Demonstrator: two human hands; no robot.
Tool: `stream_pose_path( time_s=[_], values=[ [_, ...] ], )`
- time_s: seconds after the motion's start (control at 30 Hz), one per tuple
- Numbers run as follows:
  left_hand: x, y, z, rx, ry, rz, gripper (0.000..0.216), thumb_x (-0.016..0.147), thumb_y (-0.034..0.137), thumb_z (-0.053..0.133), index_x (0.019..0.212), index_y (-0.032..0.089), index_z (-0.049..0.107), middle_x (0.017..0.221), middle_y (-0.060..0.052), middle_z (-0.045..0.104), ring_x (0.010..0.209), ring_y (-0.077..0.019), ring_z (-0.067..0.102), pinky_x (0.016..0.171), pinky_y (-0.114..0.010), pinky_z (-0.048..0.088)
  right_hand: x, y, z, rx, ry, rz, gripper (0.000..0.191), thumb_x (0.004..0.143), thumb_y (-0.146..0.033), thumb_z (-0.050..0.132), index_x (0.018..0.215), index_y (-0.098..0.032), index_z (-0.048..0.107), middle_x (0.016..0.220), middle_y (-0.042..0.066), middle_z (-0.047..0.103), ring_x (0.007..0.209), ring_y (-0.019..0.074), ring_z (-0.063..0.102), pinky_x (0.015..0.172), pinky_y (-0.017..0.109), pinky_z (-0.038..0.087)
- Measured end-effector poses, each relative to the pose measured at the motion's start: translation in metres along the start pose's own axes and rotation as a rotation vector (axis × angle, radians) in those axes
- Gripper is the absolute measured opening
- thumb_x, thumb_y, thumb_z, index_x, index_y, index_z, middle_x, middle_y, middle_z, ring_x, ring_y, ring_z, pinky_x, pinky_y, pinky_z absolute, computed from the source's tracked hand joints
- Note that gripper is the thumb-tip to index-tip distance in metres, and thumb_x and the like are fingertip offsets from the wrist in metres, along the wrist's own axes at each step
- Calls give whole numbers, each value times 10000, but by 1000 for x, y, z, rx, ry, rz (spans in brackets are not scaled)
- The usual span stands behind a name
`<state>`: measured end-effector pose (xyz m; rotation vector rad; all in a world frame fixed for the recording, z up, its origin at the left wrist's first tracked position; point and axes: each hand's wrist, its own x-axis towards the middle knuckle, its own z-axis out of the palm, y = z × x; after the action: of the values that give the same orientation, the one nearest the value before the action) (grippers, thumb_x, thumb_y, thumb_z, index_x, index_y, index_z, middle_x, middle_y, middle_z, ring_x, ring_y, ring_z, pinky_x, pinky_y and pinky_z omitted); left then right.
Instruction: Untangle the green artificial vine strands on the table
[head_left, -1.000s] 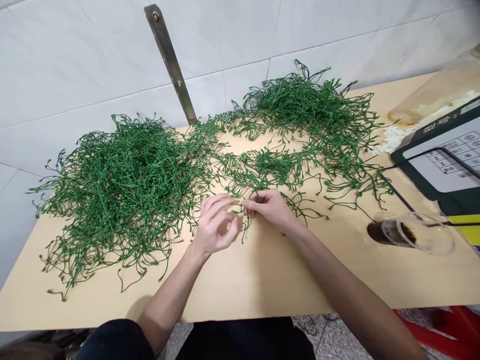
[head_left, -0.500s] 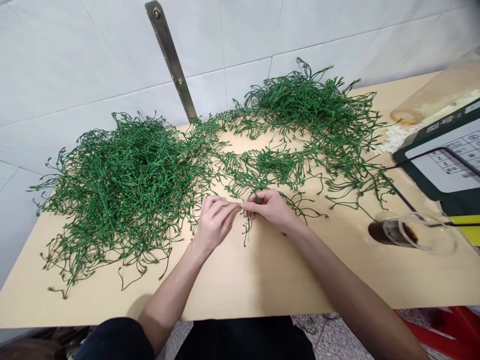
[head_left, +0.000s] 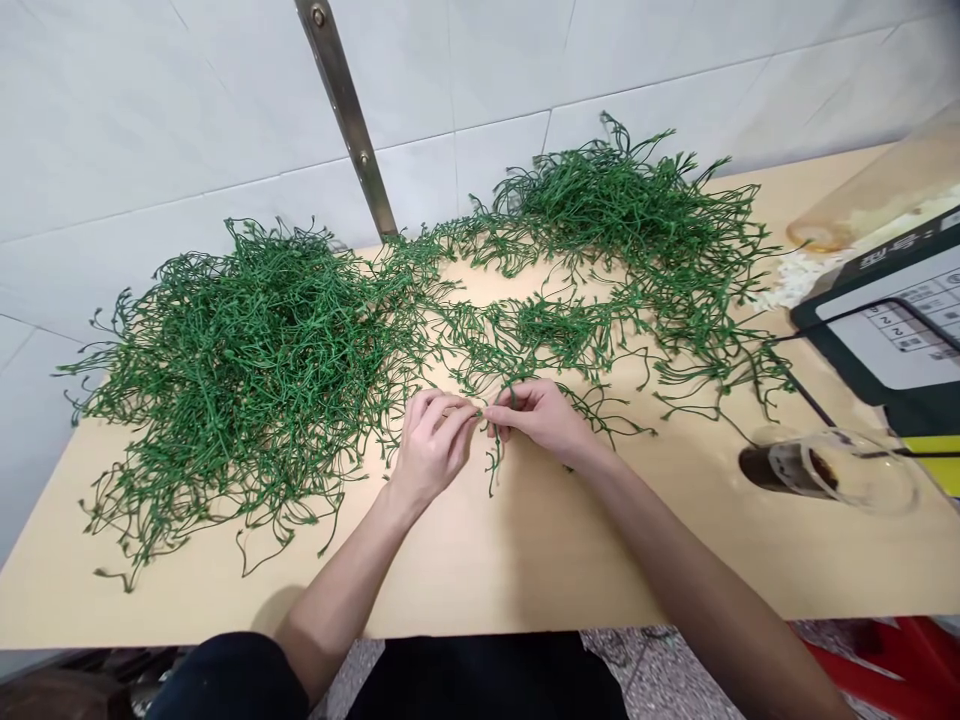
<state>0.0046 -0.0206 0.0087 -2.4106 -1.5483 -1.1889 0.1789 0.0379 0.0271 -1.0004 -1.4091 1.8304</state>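
Note:
My left hand (head_left: pixel 435 445) and my right hand (head_left: pixel 541 415) meet fingertip to fingertip above the front-middle of the table. Both are closed in a pinch on a thin green plastic stem (head_left: pixel 493 462), part of which dangles below my right fingers. Its pinched end is mostly covered by the fingertips. To the left spreads a large tangled heap of green plastic stems (head_left: pixel 262 350) with small forked tips. Another heap of the same stems (head_left: pixel 615 195) lies at the back right, and a looser patch (head_left: pixel 555 325) is just beyond my hands.
A clear cup with dark liquid (head_left: pixel 787 468) stands at the right, near a dark box with a white label (head_left: pixel 915 330). Small white pieces (head_left: pixel 787 280) lie by a clear plastic bag (head_left: pixel 870 200). A metal bracket (head_left: pixel 349 115) runs up the tiled wall. A red stool (head_left: pixel 892 660) shows below the table.
The hands stay almost in place, fingertips still together on the stem. My left fingers have shifted very slightly. The whole view has moved a little.

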Motion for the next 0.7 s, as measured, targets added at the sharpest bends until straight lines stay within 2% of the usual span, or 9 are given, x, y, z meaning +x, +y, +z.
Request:
stream_pose_path(
  time_s=[0.17, 0.4, 0.57, 0.7],
  values=[
    [5, 3, -6, -95, -51, -43, 125, 933, 174, 546, 895, 185, 665, 880, -77, 675, 875, -208, 501, 806, -381, 467, 0, 2, 0, -35, 11, -29, 326, 635, -438, 834, 562, -164, 674, 561, 21, 670, 498, 113, 557, 531, 255, 470],
    [5, 4, -9, -323, -139, -224, 183, 939, 196, 537, 797, 196, 654, 843, -58, 680, 885, -209, 526, 810, -379, 465, -1, 5, 1, -117, 20, -59, 310, 657, -421, 812, 568, -154, 683, 556, 23, 651, 504, 118, 547, 503, 252, 446],
    [4, 2, -9, -392, -185, -346, 285, 946, 270, 533, 720, 205, 693, 886, -58, 657, 940, -217, 530, 862, -388, 467, -1, 5, 3, -128, 43, -77, 278, 656, -391, 799, 574, -150, 688, 562, 17, 643, 507, 111, 523, 496, 247, 413],
    [5, 3, -9, -417, -180, -362, 279, 946, 349, 551, 797, 219, 748, 961, -72, 652, 979, -225, 551, 897, -406, 470, 0, 4, 2, -143, 50, -86, 301, 672, -413, 778, 570, -153, 666, 550, 13, 628, 508, 113, 526, 504, 250, 418]
  ],
)
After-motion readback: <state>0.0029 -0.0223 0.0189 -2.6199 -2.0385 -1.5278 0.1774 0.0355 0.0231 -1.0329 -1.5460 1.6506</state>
